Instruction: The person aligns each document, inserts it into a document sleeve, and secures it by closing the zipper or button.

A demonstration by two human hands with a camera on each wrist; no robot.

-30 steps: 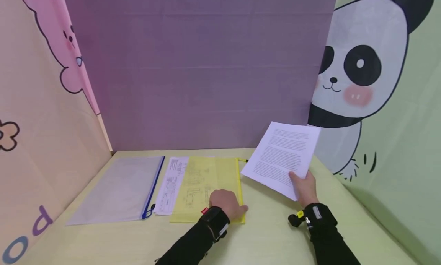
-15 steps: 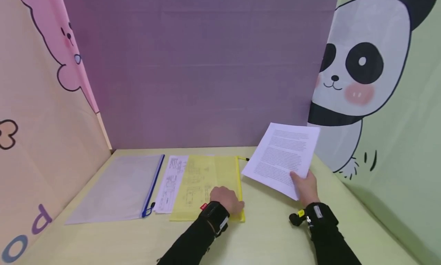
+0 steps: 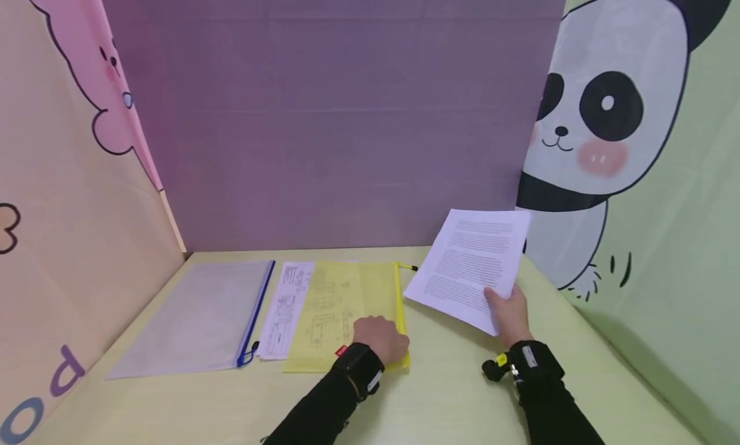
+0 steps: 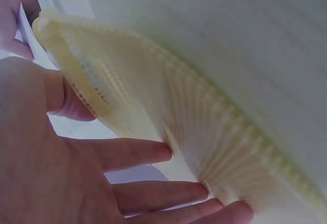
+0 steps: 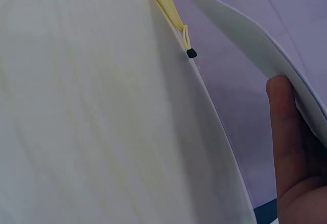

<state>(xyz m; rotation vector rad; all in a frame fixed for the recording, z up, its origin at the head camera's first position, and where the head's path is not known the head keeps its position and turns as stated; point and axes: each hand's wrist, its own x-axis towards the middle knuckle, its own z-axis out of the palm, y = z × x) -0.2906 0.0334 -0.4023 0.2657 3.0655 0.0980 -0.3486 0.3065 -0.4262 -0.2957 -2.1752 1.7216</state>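
Observation:
At the table's middle lies a translucent yellow zip folder [image 3: 341,310], over a printed sheet [image 3: 286,307] that shows at its left. My left hand [image 3: 379,339] is on the folder's right edge. In the left wrist view the zip edge [image 4: 76,83] gapes, my thumb touches it, and my spread, fairly straight fingers [image 4: 138,152] press creases into the film. My right hand [image 3: 509,313] grips printed papers [image 3: 471,259] by their lower right edge, thumb on top, tilted above the table. In the right wrist view a finger [image 5: 283,116] supports their underside.
A clear zip folder [image 3: 191,316] with a blue zip lies flat at the left. The yellow folder's black-tipped pull cord [image 5: 190,47] sticks out at its far corner. A purple curtain [image 3: 347,117] stands behind the table [image 3: 202,410], with printed cloth walls on both sides.
My left thumb has drawn in from sticking out to the right and now sits at the folder's edge. The papers in my right hand have shifted slightly left.

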